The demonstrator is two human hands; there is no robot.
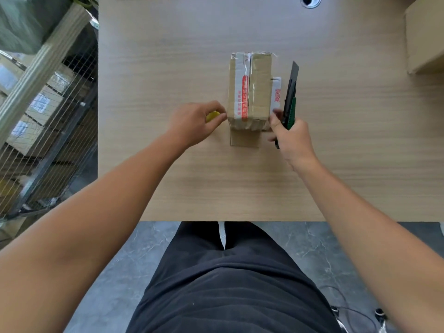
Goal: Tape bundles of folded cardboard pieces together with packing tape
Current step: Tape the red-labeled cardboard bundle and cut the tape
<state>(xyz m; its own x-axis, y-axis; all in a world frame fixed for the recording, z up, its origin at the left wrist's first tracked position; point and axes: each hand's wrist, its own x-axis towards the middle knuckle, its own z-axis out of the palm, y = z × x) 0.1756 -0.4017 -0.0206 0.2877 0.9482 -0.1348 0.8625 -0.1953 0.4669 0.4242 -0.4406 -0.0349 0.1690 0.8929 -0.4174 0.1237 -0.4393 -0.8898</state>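
A bundle of folded cardboard pieces (pixel 249 92) stands on the wooden table (pixel 216 183), wrapped in clear tape with a red printed strip. A white printed flap (pixel 276 94) sticks out on its right side. My left hand (pixel 194 122) touches the bundle's near left corner and holds something small and yellow (pixel 212 115), mostly hidden by the fingers. My right hand (pixel 292 138) grips a green and black utility knife (pixel 290 97), blade extended and pointing away from me, right beside the bundle's right side.
A cardboard box (pixel 424 37) stands at the table's far right edge. A round cable hole (pixel 310 0) sits at the back. A wire cage with boxes (pixel 45 104) is on the left. The table's front edge runs just above my legs.
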